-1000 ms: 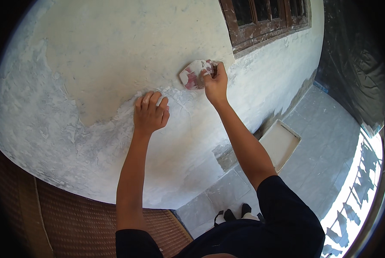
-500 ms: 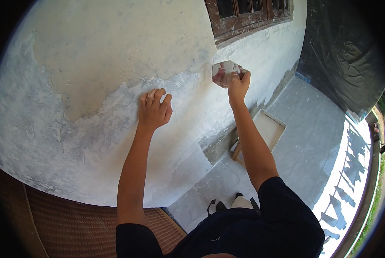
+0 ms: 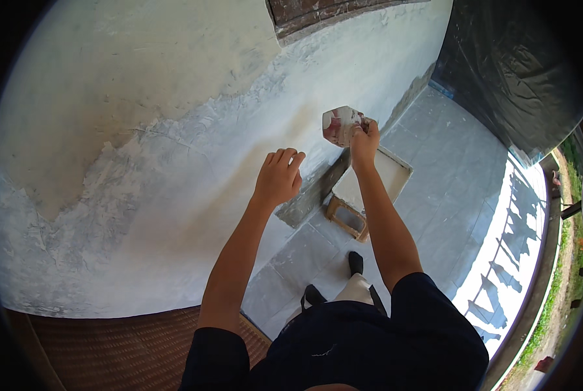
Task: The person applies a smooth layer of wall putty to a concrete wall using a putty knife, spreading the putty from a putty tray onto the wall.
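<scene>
My right hand (image 3: 364,142) grips the edge of a flat, angular plate (image 3: 337,125) smeared with white and dark red, held out in front of the wall. To its left, my left hand (image 3: 278,176) is close to the wall with its fingers bent. A pale bit shows by the fingertips, but I cannot make out what it is. The wall (image 3: 181,189) carries rough white filler across its lower part, with a bare cream area (image 3: 128,72) above. Whether the left fingers touch the wall is unclear.
A shallow white-smeared tray (image 3: 389,173) and a small wooden-framed piece (image 3: 347,218) stand on the grey tiled floor (image 3: 448,163) by the wall. A brown window frame (image 3: 330,16) is above, black sheeting (image 3: 513,78) far right. Brown woven furniture (image 3: 135,348) sits lower left.
My left hand has moved right and a little down relative to the view. The view has shifted, showing more floor, tray and feet. The right hand still holds the plate.
</scene>
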{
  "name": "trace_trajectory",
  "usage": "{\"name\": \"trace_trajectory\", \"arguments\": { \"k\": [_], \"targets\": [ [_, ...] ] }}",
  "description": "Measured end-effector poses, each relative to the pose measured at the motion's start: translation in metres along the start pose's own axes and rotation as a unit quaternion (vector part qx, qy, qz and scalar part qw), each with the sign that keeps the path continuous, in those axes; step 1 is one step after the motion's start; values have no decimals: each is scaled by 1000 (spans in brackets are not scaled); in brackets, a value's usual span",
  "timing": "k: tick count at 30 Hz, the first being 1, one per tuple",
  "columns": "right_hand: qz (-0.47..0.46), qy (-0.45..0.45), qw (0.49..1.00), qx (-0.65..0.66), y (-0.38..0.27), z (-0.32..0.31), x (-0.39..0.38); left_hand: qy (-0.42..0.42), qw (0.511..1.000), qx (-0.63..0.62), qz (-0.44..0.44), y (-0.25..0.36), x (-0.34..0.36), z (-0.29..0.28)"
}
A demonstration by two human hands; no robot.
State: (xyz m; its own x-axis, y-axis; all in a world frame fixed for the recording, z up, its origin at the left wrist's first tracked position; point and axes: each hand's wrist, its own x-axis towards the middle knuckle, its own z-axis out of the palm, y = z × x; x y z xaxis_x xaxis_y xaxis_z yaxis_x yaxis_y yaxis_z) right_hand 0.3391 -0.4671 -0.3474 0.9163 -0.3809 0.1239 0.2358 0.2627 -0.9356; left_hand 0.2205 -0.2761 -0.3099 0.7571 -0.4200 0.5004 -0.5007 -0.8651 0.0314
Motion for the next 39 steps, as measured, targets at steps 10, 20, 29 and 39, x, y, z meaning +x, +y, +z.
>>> {"name": "trace_trajectory", "arguments": {
  "k": [10,20,29,39],
  "targets": [
    [67,-8,977,-204,86,-92,36,-100,983,-126,-94,32,7,119],
    [151,-87,917,-360,156,-169,41,-148,954,-193,-172,70,-15,220],
    [150,-168,885,-408,234,-197,29,-191,914,-208,-292,84,-58,282],
    [95,-267,861,-421,294,-188,24,-217,837,-264,-428,88,-108,349]
  ]
}}
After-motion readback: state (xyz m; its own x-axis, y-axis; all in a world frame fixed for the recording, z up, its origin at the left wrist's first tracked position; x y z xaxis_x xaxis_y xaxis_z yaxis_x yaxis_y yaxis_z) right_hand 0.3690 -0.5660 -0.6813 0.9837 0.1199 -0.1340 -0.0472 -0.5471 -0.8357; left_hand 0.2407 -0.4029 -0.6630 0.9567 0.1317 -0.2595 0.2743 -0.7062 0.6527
